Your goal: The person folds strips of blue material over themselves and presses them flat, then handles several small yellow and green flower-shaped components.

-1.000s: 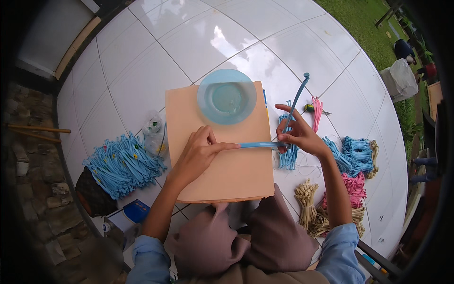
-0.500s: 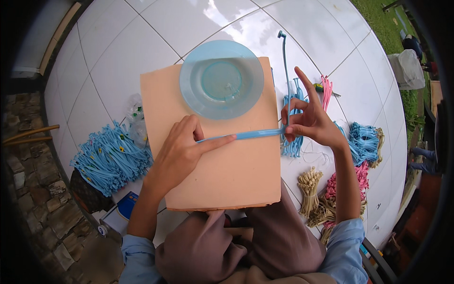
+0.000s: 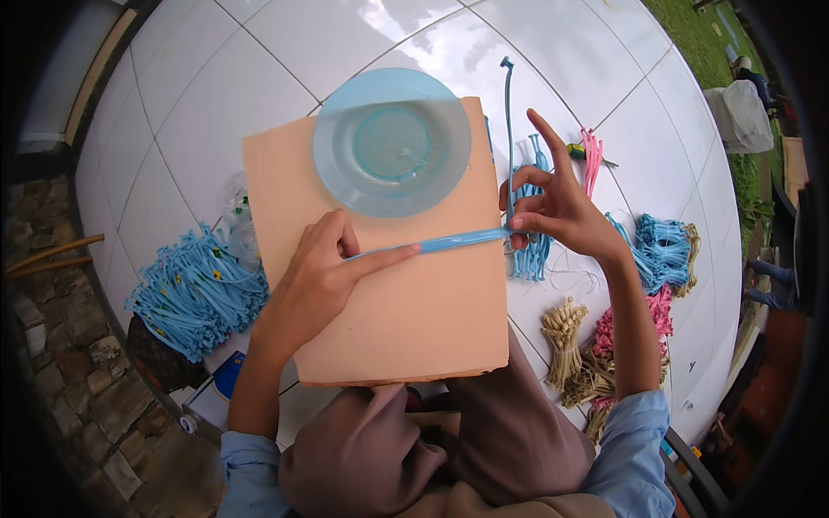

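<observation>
A long light-blue strip [image 3: 462,241] lies across the peach-coloured board [image 3: 406,319], nearly level from left to right. My left hand [image 3: 321,272] bears down on its left part, the index finger stretched along it and the other fingers curled. The strip's left end is hidden by that hand. At the board's right edge, my right hand [image 3: 561,211] pinches the strip between thumb and fingers, with its index finger pointing up. From this pinch a narrow blue length [image 3: 509,129] rises and ends in a small knob.
A clear bluish plate [image 3: 332,164] stands on the board's far part. Bundled blue strips [image 3: 199,289] lie left; more blue [image 3: 663,250], pink [image 3: 635,324] and beige bundles [image 3: 564,345] lie right on white tiles. A green-and-black tool [image 3: 576,151] is beside pink strips [image 3: 591,164].
The board and plate appear slightly further left in view. My right hand, still pinching the strip, has shifted a little left. My left hand keeps its pose on the strip.
</observation>
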A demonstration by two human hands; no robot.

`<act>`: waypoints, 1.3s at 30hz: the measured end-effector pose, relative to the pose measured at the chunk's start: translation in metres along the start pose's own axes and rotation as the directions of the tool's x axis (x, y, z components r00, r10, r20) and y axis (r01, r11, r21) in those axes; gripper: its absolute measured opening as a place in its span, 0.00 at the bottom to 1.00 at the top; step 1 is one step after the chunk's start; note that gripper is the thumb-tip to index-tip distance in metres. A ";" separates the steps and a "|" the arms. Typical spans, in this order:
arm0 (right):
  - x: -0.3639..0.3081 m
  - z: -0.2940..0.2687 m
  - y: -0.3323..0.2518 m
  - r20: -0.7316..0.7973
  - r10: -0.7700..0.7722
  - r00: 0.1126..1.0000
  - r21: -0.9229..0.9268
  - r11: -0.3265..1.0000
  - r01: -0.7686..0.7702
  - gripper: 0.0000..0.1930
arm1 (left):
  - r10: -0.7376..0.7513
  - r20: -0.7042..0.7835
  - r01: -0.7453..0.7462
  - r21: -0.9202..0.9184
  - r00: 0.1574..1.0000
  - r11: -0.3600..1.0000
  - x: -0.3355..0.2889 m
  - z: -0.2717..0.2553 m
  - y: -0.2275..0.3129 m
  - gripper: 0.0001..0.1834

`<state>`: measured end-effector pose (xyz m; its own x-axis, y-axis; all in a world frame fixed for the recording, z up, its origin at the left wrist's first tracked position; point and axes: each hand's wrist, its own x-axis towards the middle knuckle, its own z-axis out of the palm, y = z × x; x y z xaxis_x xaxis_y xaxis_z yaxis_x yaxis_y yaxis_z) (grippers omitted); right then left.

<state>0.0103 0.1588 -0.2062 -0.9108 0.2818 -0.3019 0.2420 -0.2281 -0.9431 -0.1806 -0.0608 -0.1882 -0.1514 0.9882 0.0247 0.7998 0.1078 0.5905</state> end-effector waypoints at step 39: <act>-0.002 0.005 -0.004 0.013 0.079 0.997 -0.034 0.996 -0.079 0.49 | 0.343 -0.032 -0.327 0.234 0.939 0.916 0.013 0.013 0.008 0.21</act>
<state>0.0091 0.1543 -0.2008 -0.8929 0.2509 -0.3738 0.3240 -0.2182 -0.9205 -0.1680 -0.0456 -0.1936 0.1139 0.9611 0.2515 0.9179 -0.1986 0.3434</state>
